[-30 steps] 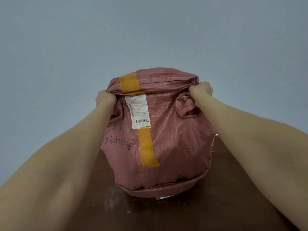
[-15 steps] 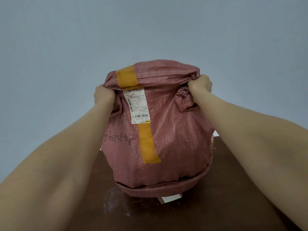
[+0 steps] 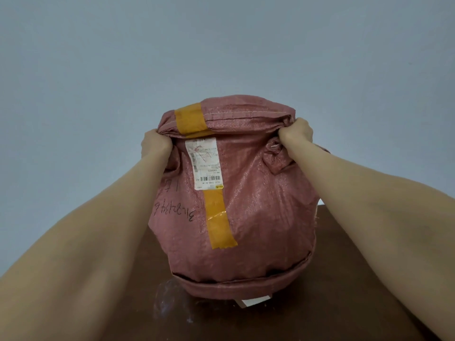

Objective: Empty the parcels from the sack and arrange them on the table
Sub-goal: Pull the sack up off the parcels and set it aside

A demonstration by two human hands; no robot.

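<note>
A bulging pink woven sack (image 3: 258,212) stands upside down on the dark brown table (image 3: 344,303), with its open mouth downward. It carries orange tape strips, a white shipping label and handwritten black digits. My left hand (image 3: 155,143) grips the sack's upper left corner. My right hand (image 3: 296,134) grips the upper right corner, both with curled fingers bunched in the fabric. A white parcel edge (image 3: 256,301) pokes out beneath the sack's lower rim. The other parcels are hidden inside.
A plain grey-blue wall fills the background. The table's far edge (image 3: 325,206) shows just right of the sack. A pale scuffed patch (image 3: 170,301) marks the tabletop in front of the sack.
Both hands have lifted the sack's top upward. A white parcel edge has come further into view under the lower rim.
</note>
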